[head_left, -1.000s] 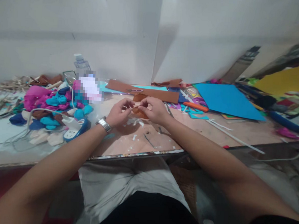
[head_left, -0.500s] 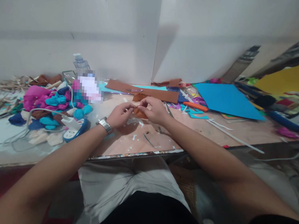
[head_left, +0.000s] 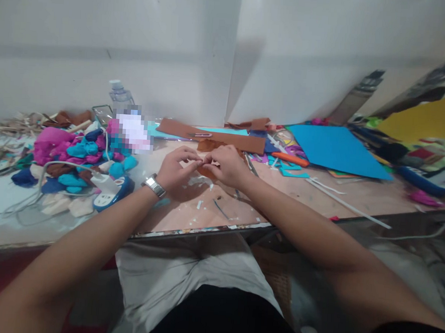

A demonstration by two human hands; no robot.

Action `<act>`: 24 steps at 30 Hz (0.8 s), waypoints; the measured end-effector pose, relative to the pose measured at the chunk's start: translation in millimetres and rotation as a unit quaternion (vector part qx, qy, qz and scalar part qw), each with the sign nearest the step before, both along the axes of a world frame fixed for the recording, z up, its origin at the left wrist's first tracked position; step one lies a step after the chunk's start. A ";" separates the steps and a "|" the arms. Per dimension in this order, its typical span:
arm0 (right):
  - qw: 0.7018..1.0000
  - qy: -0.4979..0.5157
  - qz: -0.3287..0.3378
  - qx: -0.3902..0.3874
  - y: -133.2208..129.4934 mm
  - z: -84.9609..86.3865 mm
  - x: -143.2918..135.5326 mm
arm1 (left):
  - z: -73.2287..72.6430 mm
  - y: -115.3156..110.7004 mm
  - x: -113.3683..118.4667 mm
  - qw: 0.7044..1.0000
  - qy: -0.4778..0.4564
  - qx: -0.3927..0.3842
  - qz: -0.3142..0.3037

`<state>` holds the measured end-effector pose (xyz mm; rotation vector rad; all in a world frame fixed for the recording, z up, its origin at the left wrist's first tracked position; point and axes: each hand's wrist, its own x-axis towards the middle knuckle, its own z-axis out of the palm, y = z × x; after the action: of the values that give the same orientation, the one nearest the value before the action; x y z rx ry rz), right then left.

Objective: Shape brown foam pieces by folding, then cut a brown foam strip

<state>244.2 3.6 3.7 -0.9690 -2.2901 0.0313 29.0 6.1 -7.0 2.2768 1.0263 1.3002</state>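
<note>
Over the middle of the worktable my left hand [head_left: 177, 171] and my right hand [head_left: 229, 169] meet at the fingertips, both pinched closed. Between and just below them shows a small orange-brown piece [head_left: 206, 172], which looks like crepe paper; my fingers cover much of it. Right behind the hands lies a crumpled brown piece of the same look [head_left: 208, 145]. Farther back, small pink-handled snips [head_left: 201, 134] rest on a long brown strip [head_left: 231, 140]. White scraps [head_left: 199, 204] and a thin dark strip [head_left: 220, 209] are scattered in front.
At left sit pink and blue crumpled bundles [head_left: 54, 143], a blue-and-white power strip [head_left: 111, 195] with a cable, and a clear bottle [head_left: 119, 94]. At right are an orange-handled cutter [head_left: 291, 158], a large blue sheet [head_left: 338, 149] and white strips [head_left: 352, 203].
My fingertips have come closer together, and less of the orange-brown piece shows between them. The things on the table have stayed put.
</note>
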 end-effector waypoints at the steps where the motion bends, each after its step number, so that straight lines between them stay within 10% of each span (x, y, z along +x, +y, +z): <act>1: 1.000 -0.004 0.000 0.003 -0.1 -0.4 0.1 | 0.6 -0.2 0.1 1.000 0.002 -0.002 -0.002; 24: 0.998 0.068 0.019 -0.003 -6.1 5.6 0.0 | 2.0 -3.9 4.0 0.996 -0.019 -0.055 -0.064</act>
<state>244.2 -2.6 9.3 -0.8980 -2.1851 0.1161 33.0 2.2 -4.9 2.1891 0.9012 1.2001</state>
